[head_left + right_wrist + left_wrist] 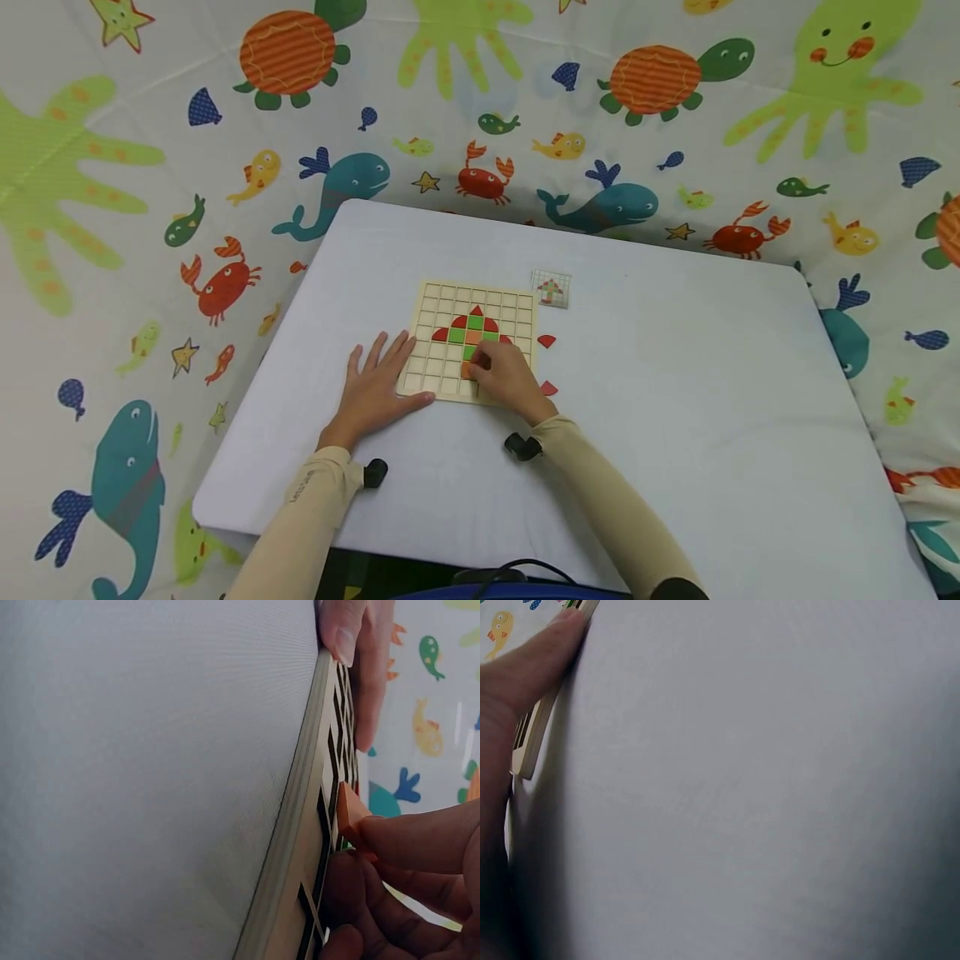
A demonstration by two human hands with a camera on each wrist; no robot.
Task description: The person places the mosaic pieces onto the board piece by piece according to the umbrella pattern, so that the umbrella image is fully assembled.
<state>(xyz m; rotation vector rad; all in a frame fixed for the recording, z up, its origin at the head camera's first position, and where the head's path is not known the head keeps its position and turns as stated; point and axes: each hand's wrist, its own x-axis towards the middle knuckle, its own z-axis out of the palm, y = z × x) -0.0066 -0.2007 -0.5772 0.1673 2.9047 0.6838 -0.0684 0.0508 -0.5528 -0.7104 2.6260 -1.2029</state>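
Observation:
A square wooden grid board (435,367) lies on the table, with red, green and orange pieces set in its cells. Between thumb and fingers my right hand (504,377) pinches an orange square tile (351,817), tilted over a cell near the board's front edge. Spread flat, my left hand (377,387) rests against the left side of the board, its thumb along the front edge. In the left wrist view only the thumb side of that hand (532,667) shows. My right hand hides some cells on the board's right.
Two loose red pieces, one farther back (547,341) and one nearer (549,388), lie right of the board. A small pattern card (553,289) touches or nearly touches its back right corner. All stand on a white-covered table (697,400) before a sea-animal curtain (420,175).

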